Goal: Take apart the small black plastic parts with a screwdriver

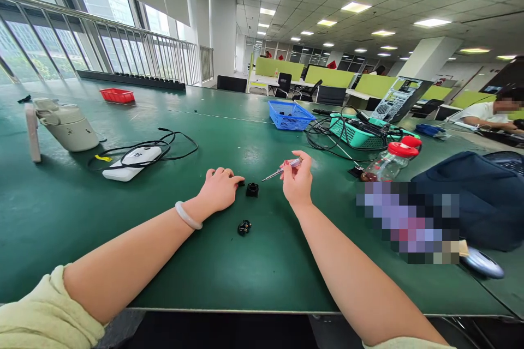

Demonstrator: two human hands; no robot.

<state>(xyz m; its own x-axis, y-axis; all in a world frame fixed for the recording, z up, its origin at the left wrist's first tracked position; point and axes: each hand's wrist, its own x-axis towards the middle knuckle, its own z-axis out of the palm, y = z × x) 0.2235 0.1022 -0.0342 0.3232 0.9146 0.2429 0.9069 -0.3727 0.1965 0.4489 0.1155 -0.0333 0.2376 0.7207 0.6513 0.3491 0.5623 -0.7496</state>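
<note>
My right hand (298, 179) is closed round a small screwdriver (280, 170) with a clear red handle; its metal tip points left and down toward a small black plug part (252, 190) on the green table (172, 240). My left hand (221, 188) rests on the table with fingers curled, its fingertips at a tiny black piece just left of that part. A second black part (244, 227) lies nearer to me, between my forearms. A pale bangle sits on my left wrist.
A white power bank with a black cable (135, 161) and a cream kettle (67, 125) lie at left. Blue basket (290, 114), teal basket (360, 132), a red-capped bottle (388, 162) and a dark bag (470, 196) stand at right. A person sits far right.
</note>
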